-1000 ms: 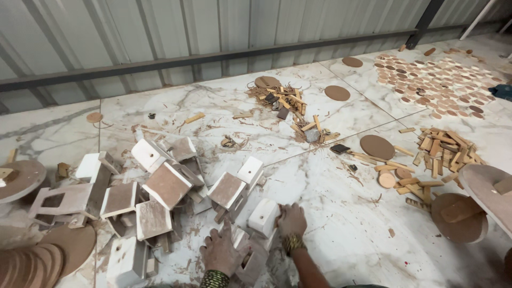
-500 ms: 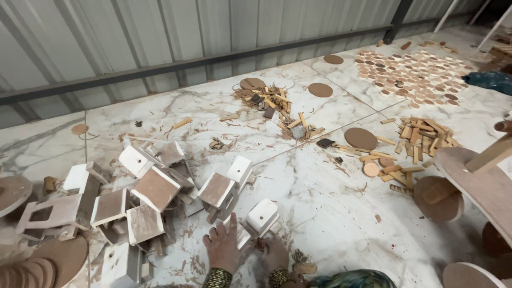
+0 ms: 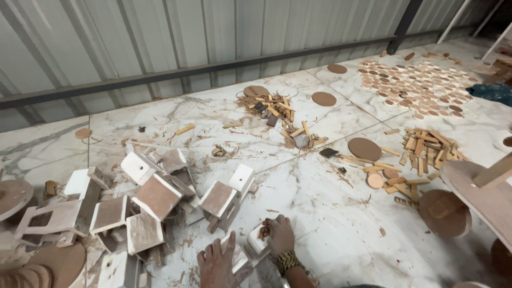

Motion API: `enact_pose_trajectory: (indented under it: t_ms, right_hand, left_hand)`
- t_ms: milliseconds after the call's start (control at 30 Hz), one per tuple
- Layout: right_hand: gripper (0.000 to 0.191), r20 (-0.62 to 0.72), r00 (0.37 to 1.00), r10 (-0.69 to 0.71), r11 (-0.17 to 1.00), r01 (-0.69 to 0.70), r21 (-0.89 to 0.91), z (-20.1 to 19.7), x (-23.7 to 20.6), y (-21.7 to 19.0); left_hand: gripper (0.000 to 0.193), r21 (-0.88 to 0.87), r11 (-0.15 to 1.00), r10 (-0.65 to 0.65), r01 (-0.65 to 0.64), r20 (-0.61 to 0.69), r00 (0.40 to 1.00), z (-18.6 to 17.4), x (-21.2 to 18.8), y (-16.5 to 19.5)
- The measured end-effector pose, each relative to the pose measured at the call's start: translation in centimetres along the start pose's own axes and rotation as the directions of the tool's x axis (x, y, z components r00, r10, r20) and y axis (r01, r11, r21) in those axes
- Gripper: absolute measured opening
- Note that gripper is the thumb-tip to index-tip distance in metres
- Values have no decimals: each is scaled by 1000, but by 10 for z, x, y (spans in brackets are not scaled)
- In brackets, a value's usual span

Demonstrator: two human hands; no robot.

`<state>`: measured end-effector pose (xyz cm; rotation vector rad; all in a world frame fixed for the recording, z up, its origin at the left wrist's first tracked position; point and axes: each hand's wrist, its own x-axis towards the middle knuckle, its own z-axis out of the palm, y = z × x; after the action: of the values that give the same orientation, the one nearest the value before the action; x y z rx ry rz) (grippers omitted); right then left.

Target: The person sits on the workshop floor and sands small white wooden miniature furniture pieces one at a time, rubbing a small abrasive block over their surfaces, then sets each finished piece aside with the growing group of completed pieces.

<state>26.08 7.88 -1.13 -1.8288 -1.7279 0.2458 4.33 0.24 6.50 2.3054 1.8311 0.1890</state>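
- Far to the left of the hands, a round brown wooden disc (image 3: 13, 196) lies at the frame's edge, and a stack of discs (image 3: 21, 277) sits in the bottom corner.
- Left of and above the hands, a heap of small white-painted wooden houses (image 3: 144, 197) with brown roof panels is tumbled on the marble floor (image 3: 320, 213).
- The left hand (image 3: 216, 264) lies flat, fingers spread, on one small white wooden piece (image 3: 239, 258); it presses rather than grasps.
- Just to its right, the right hand (image 3: 280, 234) is curled over the top of a small white wooden block (image 3: 257, 242), fingers bent over it; a beaded band (image 3: 288, 261) circles the wrist. How tightly it clasps the block I cannot tell.
- Just above the hands stands another small house (image 3: 221, 200), close by.
- Above and to the right of the hands, well apart, lie piles of wooden offcuts (image 3: 269, 106), a larger disc (image 3: 364, 149) and a second pile of sticks (image 3: 426, 146).
- Far right: a big brown disc (image 3: 444, 213), a curved wooden board (image 3: 480, 194), and rows of little discs (image 3: 421, 85) spread out by the corrugated metal wall (image 3: 160, 37).
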Motion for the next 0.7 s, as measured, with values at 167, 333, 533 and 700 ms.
enact_pose_trajectory:
  t_ms: [167,333,533,700]
  right_hand:
    - [28,-15,1000,-10,994,9,-106,14,29,-9]
    - [28,127,990,-61,998,65,-27,36,-24,-23]
    - [43,108,987,-115,992,108,68,10,-37,-4]
    - [32,-120,993,-20,999,26,47,-9,-12,16]
  left_hand:
    - [119,23,983,-182,183,290,939,-20,10,12]
    - [122,-2,971,-230,238,236,944,-29,16,27]
    - [124,-17,984,-175,179,138,975,-29,6,27]
    - [122,-31,981,-186,194,165,969,-33,7,28]
